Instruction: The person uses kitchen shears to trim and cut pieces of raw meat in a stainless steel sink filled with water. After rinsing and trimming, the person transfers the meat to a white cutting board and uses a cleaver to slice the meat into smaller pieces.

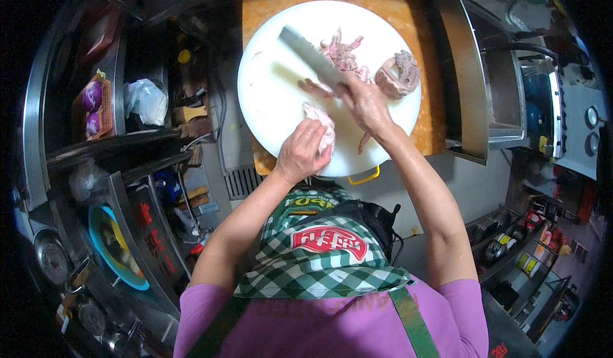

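My right hand (366, 101) grips a cleaver (309, 54) by its handle, the broad blade pointing up and left over a round white cutting board (268, 104). With its fingers curled, my left hand (299, 149) holds a pale piece of raw meat (326, 127) against the board. Behind the blade lie raw pieces (341, 51) that look like poultry feet, partly covered by it. Another piece (316, 89) rests just below the blade. A thin strip (364, 143) sits under my right forearm. At the board's right edge is a curled, ring-shaped piece of meat (397, 78).
The board stands on an orange-brown surface (428, 123), with a yellow handle (365, 176) at the near edge. A metal panel (462, 70) rises on the right. Purple vegetables (92, 97) in a basket and a plastic bag (146, 101) occupy the left shelf. A floor drain grate (243, 181) lies below.
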